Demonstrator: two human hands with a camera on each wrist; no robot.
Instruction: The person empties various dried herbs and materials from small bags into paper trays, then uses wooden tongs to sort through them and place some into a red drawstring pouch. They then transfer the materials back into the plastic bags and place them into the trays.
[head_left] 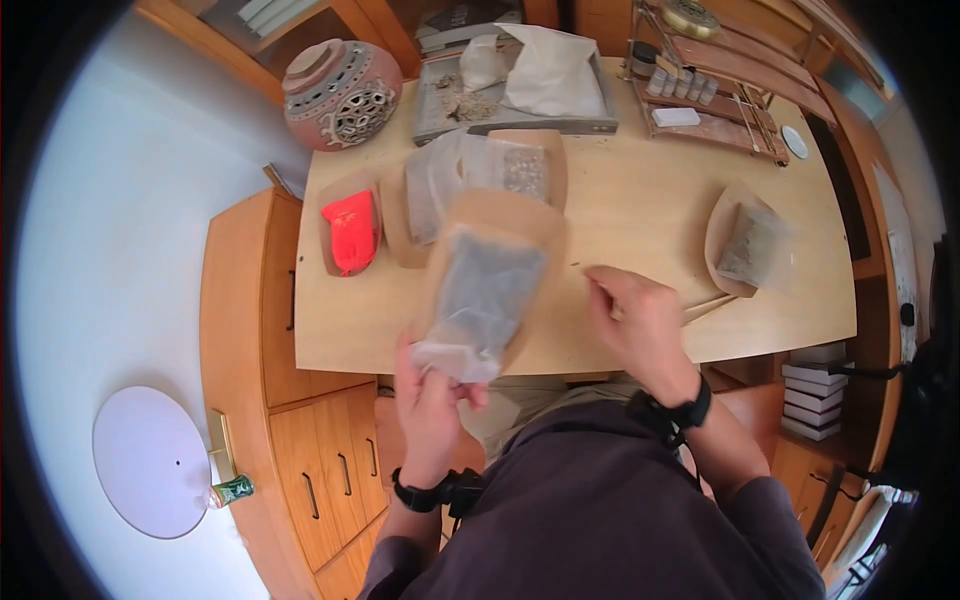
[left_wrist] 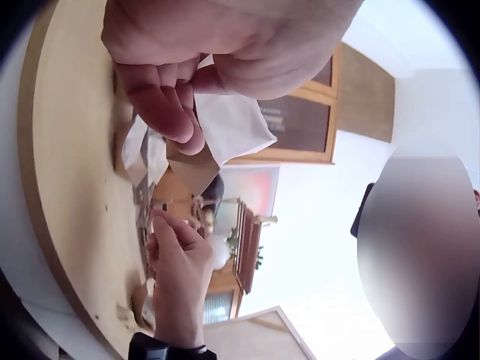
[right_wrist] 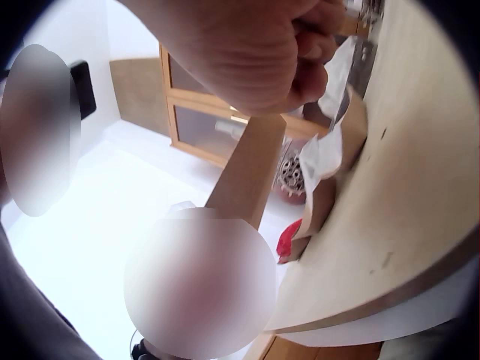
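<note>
My left hand (head_left: 430, 410) grips the near end of a brown paper tray (head_left: 508, 212), tilted above the table's front edge. In that tray lies a clear plastic bag (head_left: 490, 285) of dark grey contents, its pale end by my fingers. The left wrist view shows the thumb and fingers on the tray's end, with a white flap of the bag sticking out. My right hand (head_left: 645, 320) hovers over the table to the right of the tray, fingers loosely curled and nothing visible in them. In the right wrist view the held tray (right_wrist: 247, 169) appears side-on.
Further trays hold a red packet (head_left: 350, 232), whitish bags (head_left: 440, 180) and, at right, a greenish-grey bag (head_left: 745, 245). Thin sticks (head_left: 708, 308) lie beside my right hand. Behind stand a pierced clay pot (head_left: 345, 95), a grey tray (head_left: 430, 110) and a wooden rack (head_left: 720, 130).
</note>
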